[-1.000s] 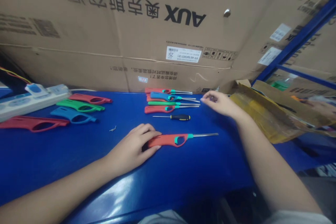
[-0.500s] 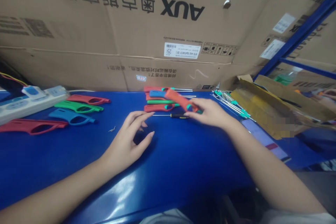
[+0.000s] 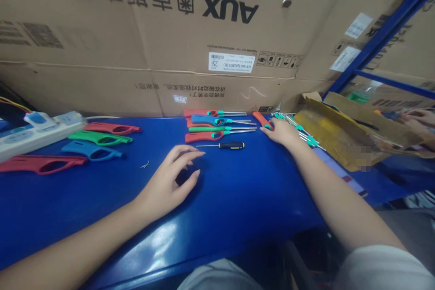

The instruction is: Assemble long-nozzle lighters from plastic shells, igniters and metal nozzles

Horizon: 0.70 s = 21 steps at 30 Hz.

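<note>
My right hand (image 3: 283, 131) is closed round the trigger end of a red gas lighter (image 3: 261, 119) at the back of the blue table; its far end is hidden behind my fingers. My left hand (image 3: 178, 170) lies on the table with loosely curved fingers apart, holding nothing. Just beyond its fingertips is a black and yellow screwdriver (image 3: 231, 145). Behind that, several lighters with metal rods lie in a row, among them a blue lighter (image 3: 204, 120) and a front red lighter (image 3: 204, 137). Tiny screws (image 3: 145, 164) lie left of my left hand.
Empty lighter shells, including a green shell (image 3: 98, 137), lie at left by a white power strip (image 3: 41, 133). Metal rods with teal parts (image 3: 306, 136), a phone (image 3: 340, 172) and a yellow bag (image 3: 326, 131) are at right. A cardboard wall (image 3: 152, 54) stands behind. Another person's hand (image 3: 419, 120) shows far right.
My right hand has carried the red lighter rightward and back, away from the row, uncovering the screwdriver handle and the lighters' rods. My left hand has stayed almost where it was.
</note>
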Available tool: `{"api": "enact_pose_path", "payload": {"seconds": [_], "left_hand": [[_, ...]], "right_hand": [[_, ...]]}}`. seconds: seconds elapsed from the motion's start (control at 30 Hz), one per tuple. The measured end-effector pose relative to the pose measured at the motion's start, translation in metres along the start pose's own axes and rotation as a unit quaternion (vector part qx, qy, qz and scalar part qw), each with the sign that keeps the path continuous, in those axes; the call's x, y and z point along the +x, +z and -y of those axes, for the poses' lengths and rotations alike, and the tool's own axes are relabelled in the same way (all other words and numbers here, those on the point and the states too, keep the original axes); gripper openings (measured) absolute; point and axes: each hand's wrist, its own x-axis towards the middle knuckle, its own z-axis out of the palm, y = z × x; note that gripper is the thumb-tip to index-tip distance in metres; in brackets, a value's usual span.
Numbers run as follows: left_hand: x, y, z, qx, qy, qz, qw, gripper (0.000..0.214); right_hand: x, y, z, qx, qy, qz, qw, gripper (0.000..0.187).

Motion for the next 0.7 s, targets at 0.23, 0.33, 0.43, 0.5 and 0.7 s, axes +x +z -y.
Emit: {"api": "enact_pose_path", "payload": {"seconds": [0.23, 0.33, 0.43, 0.5, 0.7], "left_hand": [[0.0, 0.0, 0.001, 0.0, 0.004, 0.008, 1.0, 0.033], [0.001, 0.0, 0.001, 0.002, 0.004, 0.012, 1.0, 0.032], [0.003, 0.0, 0.001, 0.002, -0.003, 0.016, 1.0, 0.031], [0.002, 0.001, 0.001, 0.003, -0.008, 0.02, 1.0, 0.031], [0.004, -0.005, 0.003, 0.052, 0.037, 0.014, 0.998, 0.029]], "right_hand": [[-0.003, 0.0, 0.003, -0.01, -0.021, 0.016, 1.0, 0.036], [-0.001, 0.003, 0.002, -0.018, -0.024, 0.007, 1.0, 0.036], [0.003, 0.006, 0.001, -0.024, -0.028, -0.003, 0.999, 0.037], [0.004, 0.009, -0.001, -0.024, -0.028, -0.007, 0.999, 0.037], [0.004, 0.01, -0.003, -0.018, -0.03, -0.036, 0.999, 0.037]]}}
